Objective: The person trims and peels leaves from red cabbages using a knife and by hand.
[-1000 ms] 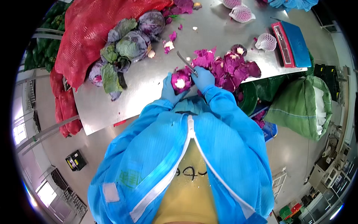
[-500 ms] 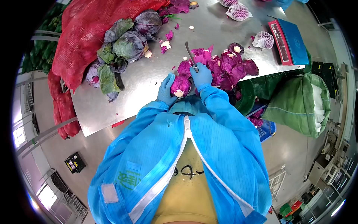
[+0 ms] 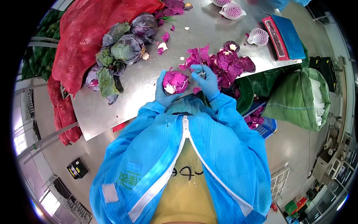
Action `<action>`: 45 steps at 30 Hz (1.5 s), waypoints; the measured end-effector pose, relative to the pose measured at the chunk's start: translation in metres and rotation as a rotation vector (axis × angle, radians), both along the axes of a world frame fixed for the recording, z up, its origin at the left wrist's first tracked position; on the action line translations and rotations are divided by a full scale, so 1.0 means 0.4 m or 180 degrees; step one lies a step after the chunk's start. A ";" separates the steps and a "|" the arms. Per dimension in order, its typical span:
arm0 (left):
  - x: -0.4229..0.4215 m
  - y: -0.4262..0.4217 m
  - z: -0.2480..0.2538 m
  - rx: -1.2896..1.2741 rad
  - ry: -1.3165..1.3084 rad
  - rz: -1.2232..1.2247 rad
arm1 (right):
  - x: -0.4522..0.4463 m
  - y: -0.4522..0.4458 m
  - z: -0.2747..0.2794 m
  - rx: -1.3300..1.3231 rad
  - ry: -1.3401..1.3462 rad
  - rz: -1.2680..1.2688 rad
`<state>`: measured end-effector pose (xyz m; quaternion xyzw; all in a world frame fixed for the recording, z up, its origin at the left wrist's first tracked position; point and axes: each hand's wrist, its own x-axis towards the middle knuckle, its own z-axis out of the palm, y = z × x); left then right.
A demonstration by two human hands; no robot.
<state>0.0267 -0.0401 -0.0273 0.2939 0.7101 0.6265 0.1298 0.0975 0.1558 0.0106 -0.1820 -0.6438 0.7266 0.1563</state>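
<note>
A peeled purple cabbage [image 3: 176,81], its pale cut stem end facing me, rests in my left hand [image 3: 162,91]. The gloved fingers curl around its left side and underneath. Just right of the cabbage is my right hand [image 3: 209,83], gloved in blue and closed around a knife [image 3: 202,74]. Only a short grey piece of the knife shows; its blade is hard to make out. Beyond that hand lies a heap of loose purple cabbage leaves [image 3: 227,61]. Several unpeeled cabbages [image 3: 127,48] with greenish outer leaves sit to the left.
A red mesh sack [image 3: 100,37] leans over the metal table [image 3: 130,100] at the left. Netted cabbages [image 3: 258,37] lie toward the back, near a blue and red case [image 3: 285,37]. At right are a green sack [image 3: 298,99] and a blue crate [image 3: 266,128] below the table edge.
The cabbage has come apart from the leaf heap and moved slightly left and up in my left hand. My right hand has moved right and down, turning the knife so its blade no longer points forward.
</note>
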 end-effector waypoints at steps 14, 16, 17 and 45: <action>-0.010 0.015 0.007 0.0114 -0.0828 -0.0509 | 0.018 0.009 0.077 0.1872 0.0029 0.0851; -0.009 0.014 0.018 -0.0103 -0.1035 -0.0604 | 0.016 0.022 0.072 0.2086 -0.0048 0.1077; -0.008 0.014 0.018 -0.0102 -0.1036 -0.0604 | 0.013 0.028 0.071 0.2086 -0.0050 0.1078; -0.043 0.019 0.019 0.0137 -0.2576 -0.0510 | 0.023 0.010 0.054 0.1113 0.0111 0.0544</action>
